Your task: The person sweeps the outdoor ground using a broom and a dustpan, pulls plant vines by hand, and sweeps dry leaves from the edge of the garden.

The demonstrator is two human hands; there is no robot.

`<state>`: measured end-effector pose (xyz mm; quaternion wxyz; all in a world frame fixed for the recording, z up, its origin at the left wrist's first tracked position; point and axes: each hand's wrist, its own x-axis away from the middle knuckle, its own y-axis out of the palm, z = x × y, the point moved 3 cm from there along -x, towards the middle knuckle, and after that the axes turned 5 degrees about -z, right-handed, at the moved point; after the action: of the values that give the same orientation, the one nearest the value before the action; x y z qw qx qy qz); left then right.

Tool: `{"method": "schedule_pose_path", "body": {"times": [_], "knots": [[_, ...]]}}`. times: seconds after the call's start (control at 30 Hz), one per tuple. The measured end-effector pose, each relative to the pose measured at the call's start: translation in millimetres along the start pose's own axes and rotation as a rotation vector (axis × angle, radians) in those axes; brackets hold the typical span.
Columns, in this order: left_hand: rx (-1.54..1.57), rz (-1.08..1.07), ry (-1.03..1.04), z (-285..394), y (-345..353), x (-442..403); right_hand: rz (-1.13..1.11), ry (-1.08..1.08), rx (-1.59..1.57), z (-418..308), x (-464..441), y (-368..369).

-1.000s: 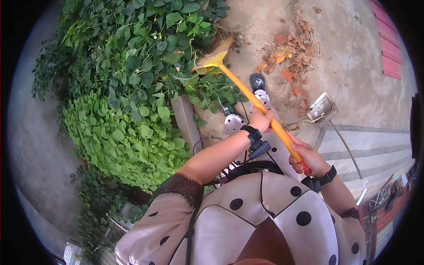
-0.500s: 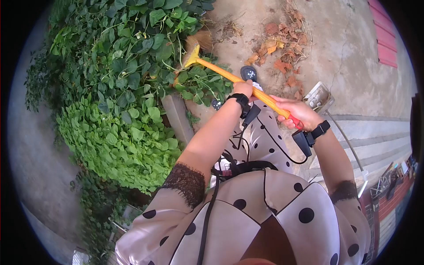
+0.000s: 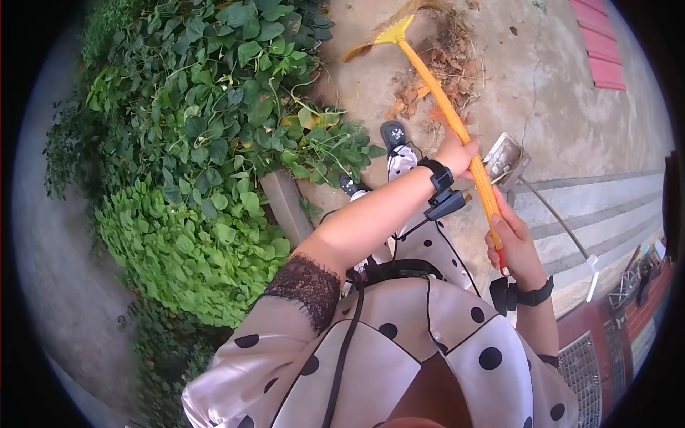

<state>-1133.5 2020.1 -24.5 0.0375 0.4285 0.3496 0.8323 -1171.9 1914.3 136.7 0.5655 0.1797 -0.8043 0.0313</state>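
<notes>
Both hands grip a broom (image 3: 434, 84) with an orange handle, a yellow head socket and brown bristles. My left hand (image 3: 457, 155) is wrapped round the middle of the handle. Lower down, my right hand (image 3: 515, 244) holds it near the red end cap. The broom slants away from me, its bristles at the top of the view beside a pile of dry brown leaves (image 3: 451, 68) on the concrete. Part of the pile lies behind the handle and bristles.
Dense green plants (image 3: 200, 93) fill the left side, with a concrete block (image 3: 285, 207) at their edge. A long-handled dustpan (image 3: 508, 158) lies to the right, near the concrete steps (image 3: 571, 221). A pink panel (image 3: 598, 43) is at the upper right. My shoes (image 3: 392, 135) stand close to the plants.
The broom head has swung from the plants' edge up and right to the leaf pile, so the handle is steeper. My left hand moved right; my right hand moved lower and right.
</notes>
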Motion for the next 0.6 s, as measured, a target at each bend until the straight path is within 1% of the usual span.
{"method": "schedule_pose_path", "body": {"times": [0.07, 0.1, 0.2, 0.23, 0.3, 0.4, 0.47, 0.53, 0.6], "knots": [[-0.138, 0.034, 0.013, 22, -33, 1, -0.081, -0.042, -0.043, 2, -21, 13], [-0.115, 0.099, -0.008, 23, -49, -5, -0.117, -0.072, -0.045, 5, -36, 22], [-0.154, 0.158, -0.003, 34, -80, -19, -0.119, -0.11, -0.027, 14, -75, 42], [-0.162, 0.155, -0.01, 32, -83, -24, -0.101, -0.099, -0.052, 12, -78, 43], [-0.194, 0.214, -0.098, 17, -89, -27, -0.105, -0.082, -0.062, 20, -86, 36], [-0.154, 0.247, -0.086, -4, -102, -29, -0.148, -0.033, -0.065, 39, -98, 26], [-0.179, 0.28, -0.106, 5, -114, -28, -0.189, -0.014, -0.079, 44, -115, 29], [-0.176, 0.347, -0.08, 13, -144, -40, -0.227, -0.098, -0.015, 35, -141, 46], [-0.284, 0.475, -0.05, 41, -175, -54, -0.258, -0.113, -0.05, 26, -183, 65]]}}
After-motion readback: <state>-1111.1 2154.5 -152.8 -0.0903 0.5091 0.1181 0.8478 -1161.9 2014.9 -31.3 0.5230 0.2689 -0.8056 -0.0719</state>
